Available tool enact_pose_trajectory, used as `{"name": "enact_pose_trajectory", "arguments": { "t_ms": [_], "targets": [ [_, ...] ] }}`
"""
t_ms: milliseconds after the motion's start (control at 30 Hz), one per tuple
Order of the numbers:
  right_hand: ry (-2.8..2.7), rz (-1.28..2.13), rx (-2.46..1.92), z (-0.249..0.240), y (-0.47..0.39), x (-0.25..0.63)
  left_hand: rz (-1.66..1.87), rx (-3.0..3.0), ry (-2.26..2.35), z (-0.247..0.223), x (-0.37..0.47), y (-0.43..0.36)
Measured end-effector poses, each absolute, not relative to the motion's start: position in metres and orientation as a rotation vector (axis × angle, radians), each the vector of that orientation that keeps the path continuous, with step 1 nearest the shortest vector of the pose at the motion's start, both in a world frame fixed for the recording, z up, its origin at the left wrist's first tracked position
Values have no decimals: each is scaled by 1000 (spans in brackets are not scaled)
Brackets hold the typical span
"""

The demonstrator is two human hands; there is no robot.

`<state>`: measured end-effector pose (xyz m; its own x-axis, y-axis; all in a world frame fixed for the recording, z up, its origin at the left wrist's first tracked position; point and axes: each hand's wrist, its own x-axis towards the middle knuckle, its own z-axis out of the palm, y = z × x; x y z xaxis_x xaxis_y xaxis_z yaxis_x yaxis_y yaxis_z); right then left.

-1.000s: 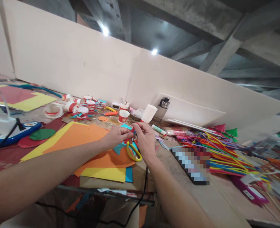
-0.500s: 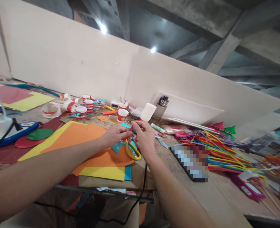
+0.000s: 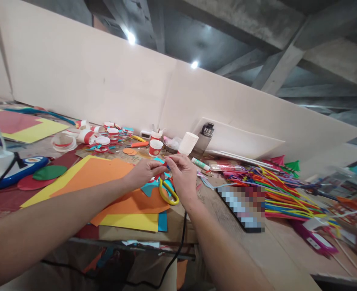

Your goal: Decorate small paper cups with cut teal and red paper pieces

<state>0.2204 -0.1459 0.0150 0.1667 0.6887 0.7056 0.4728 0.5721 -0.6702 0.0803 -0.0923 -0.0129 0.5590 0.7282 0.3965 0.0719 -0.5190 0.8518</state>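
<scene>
A small red paper piece (image 3: pixel 158 176) is pinched between both hands above the middle of the table. My left hand (image 3: pixel 142 173) has its fingers closed on its lower left end. My right hand (image 3: pixel 182 173) grips the upper end with thumb and fingertips. Just below the hands lie scissors with yellow handles (image 3: pixel 168 198), their blades mostly hidden. Blue paper scraps (image 3: pixel 149 188) are beside them. Orange sheets (image 3: pixel 105 173) and a yellow sheet (image 3: pixel 129 221) spread under my left forearm.
Behind the hands stand a paper cup (image 3: pixel 155 148), a white cup stack (image 3: pixel 188 143) and a dark bottle (image 3: pixel 204 139). A phone (image 3: pixel 241 208) and colourful pipe cleaners (image 3: pixel 287 194) lie right. Cut cups (image 3: pixel 89 136), a green disc (image 3: pixel 49 172) and a power strip (image 3: pixel 32 166) sit left.
Both hands have shifted very slightly within the view, and the red piece is tilted a little differently between them. The view itself has moved a touch.
</scene>
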Motion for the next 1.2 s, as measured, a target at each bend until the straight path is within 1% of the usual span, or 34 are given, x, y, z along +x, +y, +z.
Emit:
{"name": "enact_pose_trajectory", "arguments": {
  "t_ms": [233,833,1200],
  "targets": [
    [-1490,166,-1063,18,-149,220,976,1979,640,-12,80,-93],
    [-1382,333,-1081,17,-144,225,918,1972,646,-7,80,-96],
    [-1417,256,-1033,18,-146,224,917,1994,690,-14,77,-85]
  ]
}}
